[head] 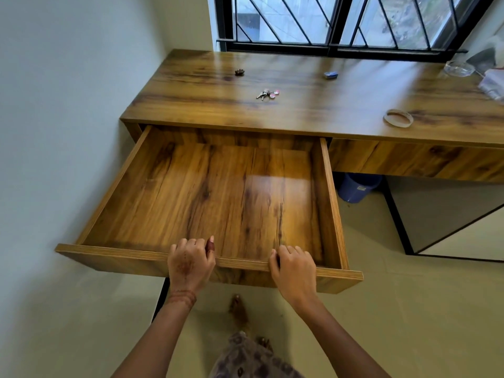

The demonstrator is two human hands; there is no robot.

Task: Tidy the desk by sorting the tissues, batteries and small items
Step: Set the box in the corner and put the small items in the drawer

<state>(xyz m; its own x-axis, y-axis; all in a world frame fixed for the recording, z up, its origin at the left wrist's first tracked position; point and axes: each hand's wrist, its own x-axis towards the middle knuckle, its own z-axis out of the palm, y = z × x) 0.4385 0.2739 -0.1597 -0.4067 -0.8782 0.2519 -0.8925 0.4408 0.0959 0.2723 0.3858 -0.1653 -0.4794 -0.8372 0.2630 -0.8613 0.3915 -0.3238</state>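
Note:
A wide wooden drawer [114, 186] stands pulled far out from the desk [313, 113], with nothing lying inside it. My left hand [189, 264] and my right hand [294, 270] both grip its front edge, fingers curled over the rim. On the desktop lie a bunch of keys [267, 94], a small brown object [239, 72], a small blue object [331, 75] and a tape ring [398, 118].
A glass bowl [459, 68] and plastic bags [492, 83] sit at the desk's far right. A blue bin [357, 188] stands under the desk. The wall is close on the left; a barred window runs behind the desk.

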